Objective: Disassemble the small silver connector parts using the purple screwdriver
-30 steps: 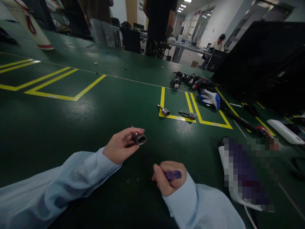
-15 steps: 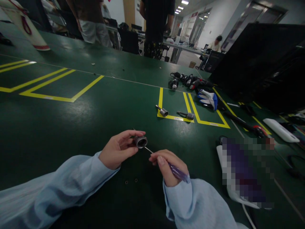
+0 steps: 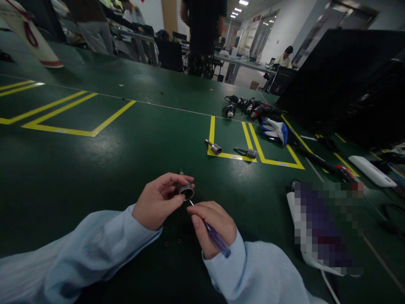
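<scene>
My left hand (image 3: pixel 161 198) grips a round metal hole saw (image 3: pixel 186 191) between thumb and fingers, its hollow end turned toward me and its thin shank pointing away. My right hand (image 3: pixel 213 223) is closed around a screwdriver (image 3: pixel 217 240) with a clear purple handle. The screwdriver's thin shaft reaches the rim of the hole saw; whether the tip is inside cannot be made out. Below the hands, two small rings (image 3: pixel 179 240) lie on the green table (image 3: pixel 152 152). Farther off, two similar metal pieces (image 3: pixel 216 148) (image 3: pixel 251 153) rest near yellow tape.
Beyond the tape lie a blue and white glove (image 3: pixel 275 130) and dark tools with chucks (image 3: pixel 230 110). At the right are a white device (image 3: pixel 371 171) and a large black object (image 3: pixel 341 88). A white and red item (image 3: pixel 38 42) stands far left. People are in the background.
My right hand has moved left with the screwdriver, closer to the hole saw, and more of the purple handle shows. The hole saw has dipped slightly in my left hand.
</scene>
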`<action>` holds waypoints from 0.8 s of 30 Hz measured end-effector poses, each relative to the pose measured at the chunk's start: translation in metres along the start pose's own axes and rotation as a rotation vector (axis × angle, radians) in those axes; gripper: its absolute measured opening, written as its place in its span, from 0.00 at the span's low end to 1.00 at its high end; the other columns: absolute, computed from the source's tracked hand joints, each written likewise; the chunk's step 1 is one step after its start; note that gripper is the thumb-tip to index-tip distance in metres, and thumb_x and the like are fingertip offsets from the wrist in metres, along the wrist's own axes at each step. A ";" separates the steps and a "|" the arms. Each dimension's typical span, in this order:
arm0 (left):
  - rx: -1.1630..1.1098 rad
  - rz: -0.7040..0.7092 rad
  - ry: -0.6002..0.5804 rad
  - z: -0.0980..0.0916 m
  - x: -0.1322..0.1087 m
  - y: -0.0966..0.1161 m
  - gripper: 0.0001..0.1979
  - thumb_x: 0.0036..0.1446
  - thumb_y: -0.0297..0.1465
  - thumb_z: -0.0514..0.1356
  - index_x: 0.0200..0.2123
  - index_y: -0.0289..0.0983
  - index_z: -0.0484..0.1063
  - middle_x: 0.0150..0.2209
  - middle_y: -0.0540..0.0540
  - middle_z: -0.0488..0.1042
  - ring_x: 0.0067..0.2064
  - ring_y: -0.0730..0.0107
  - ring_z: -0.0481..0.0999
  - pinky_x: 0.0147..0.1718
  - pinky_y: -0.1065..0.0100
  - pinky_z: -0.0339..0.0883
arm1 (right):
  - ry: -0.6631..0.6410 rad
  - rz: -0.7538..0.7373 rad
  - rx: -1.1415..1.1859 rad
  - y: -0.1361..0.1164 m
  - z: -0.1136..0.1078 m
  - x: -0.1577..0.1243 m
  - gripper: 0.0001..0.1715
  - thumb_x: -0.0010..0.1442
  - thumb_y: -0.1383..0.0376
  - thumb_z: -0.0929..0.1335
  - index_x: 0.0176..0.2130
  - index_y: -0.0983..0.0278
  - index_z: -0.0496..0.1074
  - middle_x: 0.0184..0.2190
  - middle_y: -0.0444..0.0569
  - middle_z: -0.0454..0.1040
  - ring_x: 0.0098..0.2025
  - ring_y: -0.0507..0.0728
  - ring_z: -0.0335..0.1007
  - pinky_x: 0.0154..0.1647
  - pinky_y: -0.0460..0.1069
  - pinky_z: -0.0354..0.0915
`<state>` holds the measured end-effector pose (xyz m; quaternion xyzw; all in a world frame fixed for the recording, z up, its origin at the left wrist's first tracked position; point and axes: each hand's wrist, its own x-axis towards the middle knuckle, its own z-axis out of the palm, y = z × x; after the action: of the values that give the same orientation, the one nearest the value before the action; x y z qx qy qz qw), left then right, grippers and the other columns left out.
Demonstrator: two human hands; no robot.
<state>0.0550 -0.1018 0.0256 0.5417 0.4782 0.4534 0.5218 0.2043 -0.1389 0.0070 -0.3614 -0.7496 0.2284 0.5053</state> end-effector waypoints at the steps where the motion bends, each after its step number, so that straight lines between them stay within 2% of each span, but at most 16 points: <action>1: 0.005 -0.005 0.016 0.001 0.000 0.000 0.09 0.39 0.24 0.59 0.29 0.35 0.66 0.41 0.41 0.73 0.40 0.61 0.75 0.40 0.61 0.70 | 0.003 -0.001 -0.001 0.000 0.000 0.000 0.10 0.53 0.71 0.62 0.36 0.66 0.70 0.29 0.51 0.74 0.32 0.52 0.70 0.34 0.47 0.66; 9: 0.006 -0.012 0.062 0.004 0.001 0.003 0.07 0.38 0.23 0.58 0.26 0.35 0.65 0.37 0.43 0.75 0.37 0.62 0.76 0.35 0.63 0.72 | -0.017 0.024 -0.007 -0.005 -0.002 0.001 0.10 0.54 0.70 0.61 0.35 0.65 0.70 0.29 0.50 0.74 0.31 0.52 0.69 0.33 0.47 0.66; 16: -0.019 0.000 0.052 0.004 0.001 0.002 0.07 0.40 0.24 0.59 0.26 0.34 0.65 0.37 0.43 0.75 0.37 0.63 0.76 0.35 0.63 0.72 | 0.040 -0.012 -0.037 -0.006 0.003 0.000 0.11 0.53 0.71 0.61 0.35 0.67 0.71 0.28 0.51 0.74 0.31 0.52 0.69 0.32 0.47 0.66; 20: -0.034 -0.037 0.054 0.006 0.001 0.005 0.06 0.40 0.24 0.60 0.26 0.34 0.65 0.37 0.43 0.75 0.36 0.63 0.76 0.35 0.63 0.72 | 0.066 0.023 -0.030 -0.008 0.001 0.001 0.11 0.53 0.70 0.61 0.34 0.67 0.71 0.28 0.52 0.75 0.31 0.53 0.69 0.33 0.48 0.66; 22: -0.041 -0.062 0.065 0.006 0.000 0.006 0.06 0.40 0.24 0.60 0.25 0.33 0.65 0.36 0.44 0.75 0.36 0.63 0.76 0.35 0.62 0.71 | 0.082 0.062 0.043 -0.011 -0.003 0.001 0.10 0.53 0.70 0.61 0.31 0.67 0.72 0.25 0.50 0.74 0.28 0.52 0.69 0.31 0.47 0.65; 24: -0.045 -0.071 0.084 0.006 0.000 0.006 0.06 0.40 0.24 0.60 0.25 0.33 0.65 0.36 0.44 0.75 0.36 0.63 0.76 0.36 0.61 0.71 | 0.044 0.162 0.172 -0.014 -0.007 0.000 0.15 0.55 0.68 0.60 0.23 0.66 0.71 0.16 0.46 0.71 0.21 0.49 0.66 0.26 0.45 0.63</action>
<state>0.0614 -0.1025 0.0315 0.4930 0.5085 0.4677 0.5289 0.2058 -0.1482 0.0198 -0.3812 -0.6843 0.3239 0.5306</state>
